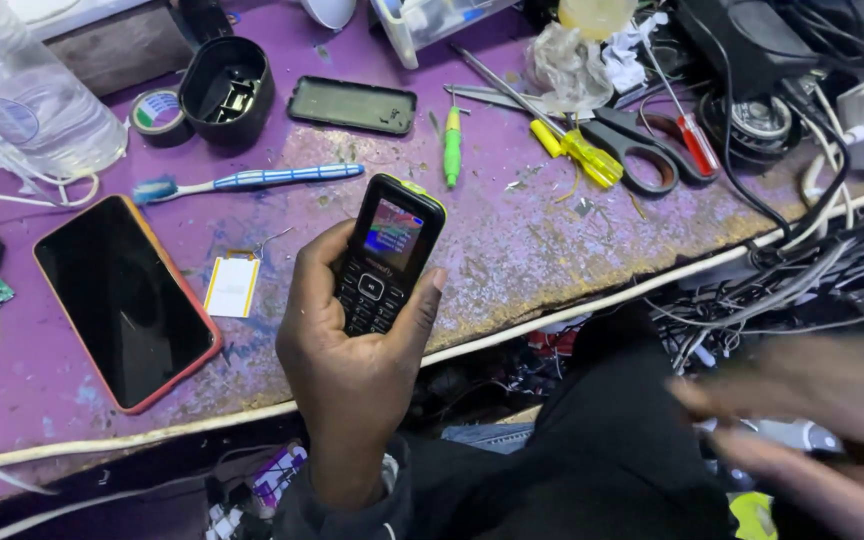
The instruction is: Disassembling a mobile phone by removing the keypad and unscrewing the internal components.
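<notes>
The left hand (352,350) holds a small black keypad phone (387,255) upright over the near edge of the purple worktop (512,250). Its fingers wrap the left side of the phone and the thumb (420,300) presses along the right edge, so the hand is closed around the lower, keypad half. The phone's long axis runs up and away from the palm, tilted slightly to the right, with the lit colour screen at the far end and the keys nearest the wrist. The screen faces the camera.

The right hand (802,420) is well apart from the phone, low and to the right, off the edge of the worktop above a tangle of cables (752,290). It is blurred; the fingers look spread and it seems to hold nothing, but I cannot tell for certain. The left hand is therefore the only one on the phone, and the right would have to cross leftward and upward to meet it.

Just left of the holding hand lies a small white battery (232,286), and further left a large smartphone in a red case (124,298), face up and dark. Beyond the phone's top end lie a blue toothbrush (252,180), a dark back cover (352,105) and a green screwdriver (452,145). Scissors (642,150) and a yellow-handled screwdriver (582,155) lie further right.
</notes>
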